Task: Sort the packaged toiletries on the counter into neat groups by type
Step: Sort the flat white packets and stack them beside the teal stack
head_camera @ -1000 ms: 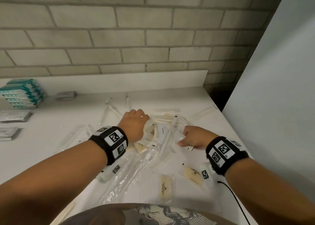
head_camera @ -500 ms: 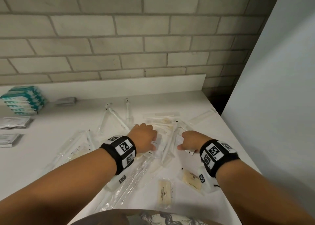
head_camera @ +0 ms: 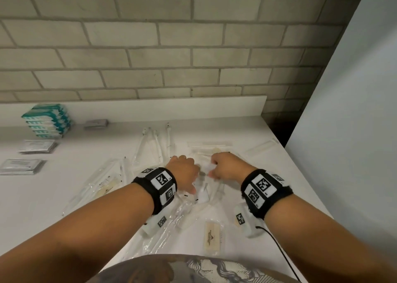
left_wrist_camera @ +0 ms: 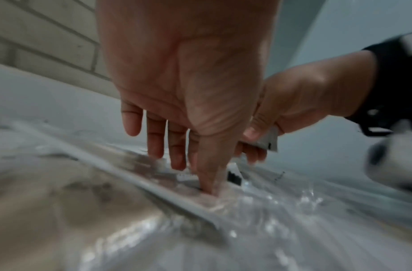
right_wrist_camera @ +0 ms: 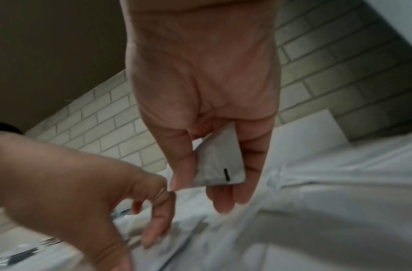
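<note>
Clear packaged toiletries point(head_camera: 169, 224) lie scattered over the white counter point(head_camera: 53, 197). My left hand point(head_camera: 187, 173) is low over the middle of the pile, its fingers pointing down and its thumb point(left_wrist_camera: 207, 183) pressing on a clear packet. My right hand point(head_camera: 225, 166) is just to its right, almost touching it. It pinches a small white sachet point(right_wrist_camera: 219, 163) with a black mark between thumb and fingers, a little above the pile. A beige packet point(head_camera: 212, 236) lies near the front edge.
Teal boxes point(head_camera: 47, 121) are stacked at the back left, with two stacks of flat silvery packets point(head_camera: 37, 146) in front of them and a small grey packet point(head_camera: 96, 124) beside them. More clear packets point(head_camera: 103, 181) lie left of my hands. A grey panel point(head_camera: 354, 111) borders the counter's right edge.
My right hand has moved left and closer to my left hand, now holding the white sachet above the pile. My left hand has shifted a little toward the right.
</note>
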Tool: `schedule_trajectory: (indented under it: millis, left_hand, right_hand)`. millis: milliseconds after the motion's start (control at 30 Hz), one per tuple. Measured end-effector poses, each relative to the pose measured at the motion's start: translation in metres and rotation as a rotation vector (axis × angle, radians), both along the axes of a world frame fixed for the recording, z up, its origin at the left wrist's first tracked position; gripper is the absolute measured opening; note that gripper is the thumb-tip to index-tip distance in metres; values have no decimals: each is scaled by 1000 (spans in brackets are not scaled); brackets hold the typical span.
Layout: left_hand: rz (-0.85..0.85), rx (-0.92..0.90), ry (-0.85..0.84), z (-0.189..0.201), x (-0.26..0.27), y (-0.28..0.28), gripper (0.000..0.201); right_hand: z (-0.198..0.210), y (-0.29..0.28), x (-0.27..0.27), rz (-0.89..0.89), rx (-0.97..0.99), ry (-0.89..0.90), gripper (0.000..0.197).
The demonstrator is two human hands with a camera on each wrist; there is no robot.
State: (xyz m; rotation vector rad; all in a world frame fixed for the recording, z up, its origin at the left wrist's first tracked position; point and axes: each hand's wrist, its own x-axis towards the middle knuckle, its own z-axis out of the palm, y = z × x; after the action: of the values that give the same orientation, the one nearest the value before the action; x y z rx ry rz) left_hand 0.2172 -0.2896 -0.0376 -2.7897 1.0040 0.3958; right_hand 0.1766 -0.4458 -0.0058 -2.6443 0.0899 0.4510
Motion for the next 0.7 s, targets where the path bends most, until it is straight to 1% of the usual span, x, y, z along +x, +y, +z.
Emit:
schedule_trajectory:
  millis: [33, 100, 133, 167, 200, 233, 267, 300, 333, 367, 433, 467, 533, 567, 600, 633, 700]
  left_hand:
    - [26, -43, 19, 1, 1, 3, 24]
    - [125, -173, 69, 5, 9, 15, 12]
    - [174, -218, 100, 6, 14, 24, 13]
    - [206, -235, 129, 6, 20, 33, 21]
    - [212, -223, 148, 6, 24, 41, 31]
    - [198, -210, 142, 4, 26, 46, 40]
    - [160, -208, 109, 2, 26, 48, 43]
    - [106, -216, 73, 1, 24, 46, 45]
    - [39, -221, 47, -2, 20, 42, 47]
    - [-30, -204, 33, -5, 16, 36, 51]
    - [-111, -129, 1, -12, 8, 21, 56]
    - [-115, -106, -23, -14, 6, 17, 53]
    - [-72, -119, -44, -13, 6, 15, 41]
    - [-35, -168, -35, -10, 7, 17, 35]
    - [18, -257, -14, -6, 8, 21, 30]
    - [93, -396, 7, -2, 9, 25, 24]
    - [307, -729, 38, 6, 13, 37, 14]
  right_hand:
    - [-3, 6, 1, 31, -31, 43, 30]
    - [-8, 9, 8, 33, -73, 92, 29]
    - [-9, 7, 12, 1, -56, 113, 24]
    - [-11, 5, 15, -28, -47, 144, 20]
    - [-11, 5, 17, -39, -44, 173, 20]
    - [-11, 5, 18, -48, -42, 199, 28]
    - [-13, 5, 20, -69, -25, 227, 42]
    - [-15, 7, 22, -106, 32, 252, 56]
    - [-18, 8, 24, -146, 103, 267, 63]
    - [-21, 10, 24, -148, 126, 273, 63]
    - [-23, 12, 22, -87, 47, 241, 50]
    - [-23, 13, 21, -52, 0, 205, 43]
    - [-24, 11, 20, -34, -37, 160, 37]
    - [-23, 10, 20, -38, -38, 156, 36]
    - [-22, 9, 19, -27, -56, 154, 36]
    - [-22, 9, 18, -21, -84, 151, 36]
    - [-19, 11, 14, -4, -143, 141, 38]
